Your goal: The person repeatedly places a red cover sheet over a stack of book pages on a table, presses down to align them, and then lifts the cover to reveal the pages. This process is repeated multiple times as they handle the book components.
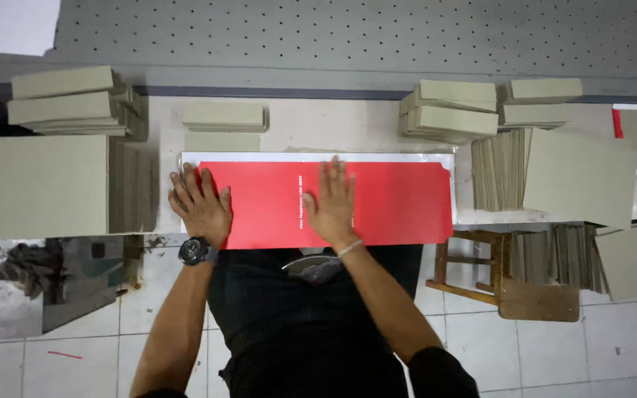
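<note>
Nearest the camera, the person's dark-clothed torso [289, 324] fills the lower centre, with both forearms reaching forward to the bench. The left hand [200, 203], a black wristwatch [195, 250] on its wrist, lies flat with fingers spread on the left end of a red printed sheet [392, 203]; it grips nothing. The right hand [331, 203], also flat and open, presses the sheet near its middle. The sheet is a smooth, glossy rectangle with clipped right corners, lying on a white backing [318, 157] whose margin shows along the far and right edges; its near edge meets the bench edge. Matte grey-green board stacks [451, 110] stand beyond and to both sides, leaving a bare strip around the sheet. A wooden stool [510, 284] stands on the tiled floor [599, 346] at right.
</note>
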